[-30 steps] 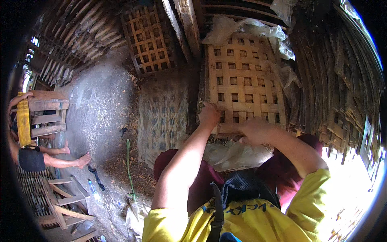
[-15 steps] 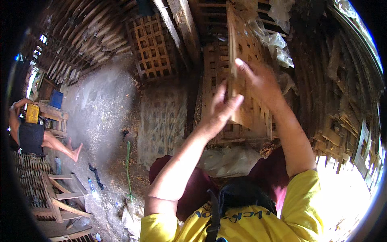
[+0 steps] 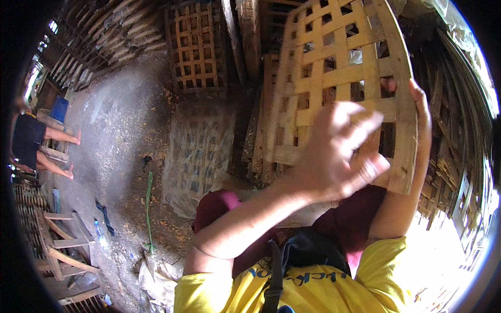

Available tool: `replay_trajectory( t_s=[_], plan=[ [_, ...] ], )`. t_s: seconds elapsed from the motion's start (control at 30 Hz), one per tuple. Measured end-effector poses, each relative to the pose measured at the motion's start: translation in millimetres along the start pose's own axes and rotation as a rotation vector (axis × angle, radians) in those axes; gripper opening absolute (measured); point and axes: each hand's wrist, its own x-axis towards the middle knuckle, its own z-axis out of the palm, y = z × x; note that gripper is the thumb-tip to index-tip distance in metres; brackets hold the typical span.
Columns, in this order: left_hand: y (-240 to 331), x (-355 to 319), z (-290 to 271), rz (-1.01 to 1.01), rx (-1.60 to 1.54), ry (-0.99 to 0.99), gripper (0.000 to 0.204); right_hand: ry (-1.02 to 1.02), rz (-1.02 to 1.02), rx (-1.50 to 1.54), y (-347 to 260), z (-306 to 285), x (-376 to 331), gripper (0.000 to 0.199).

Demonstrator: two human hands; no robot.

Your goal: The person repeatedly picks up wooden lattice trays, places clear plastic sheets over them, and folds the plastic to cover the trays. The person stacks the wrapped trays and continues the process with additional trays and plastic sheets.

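Note:
A woven bamboo lattice panel (image 3: 339, 78) is raised close in front of me, tilted, filling the upper right. My right hand (image 3: 417, 104) grips its right edge, fingers wrapped behind the frame strip. My left hand (image 3: 339, 151) hovers in front of the panel's lower part, fingers spread, holding nothing; whether it touches the slats is unclear. My yellow sleeves and dark red trousers show at the bottom.
More lattice panels (image 3: 195, 47) lean against the back wall, and stacked bamboo strips (image 3: 255, 141) stand beside a woven mat (image 3: 195, 151) on the dirt floor. A seated person (image 3: 31, 141) is at far left by wooden crates (image 3: 57, 245). A plastic bottle (image 3: 100, 232) lies on the ground.
The lattice panel has been lifted from lying in front of me to upright, then swung closer toward my face. My left hand has come off its edge and opened.

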Motion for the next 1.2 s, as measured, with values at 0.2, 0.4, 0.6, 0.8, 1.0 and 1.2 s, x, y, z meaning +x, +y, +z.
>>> replay_trajectory(
  t_s=[0.2, 0.4, 0.6, 0.8, 1.0, 1.2],
  plan=[
    [-134.2, -79.1, -48.2, -1.121, 0.679, -0.116, 0.083, 0.097, 0.092, -0.147, 50.0, -59.7, 12.3, 0.034],
    [-180.1, -112.0, -85.3, -1.434, 0.181, -0.679, 0.089, 0.084, 0.401, -0.29, 84.0, -128.3, 31.8, 0.029],
    [-240.5, -169.9, -53.5, -1.359, 0.14, -0.723, 0.084, 0.173, 0.558, -0.617, 109.6, -155.4, 39.9, 0.045],
    [-202.9, -135.7, -22.0, -1.516, -0.138, -0.488, 0.076, 0.383, 0.45, -0.505, 110.9, -113.9, 23.4, 0.047],
    [-146.3, -140.2, -105.6, -1.39, -0.135, -0.393, 0.068, 0.283, 0.526, -0.435, 89.5, -86.1, -54.2, 0.042],
    [-53.5, -178.5, -210.4, -1.528, -0.178, -0.109, 0.059, 0.101, 0.599, -0.245, 67.6, 10.2, -102.8, 0.033]
  ],
)
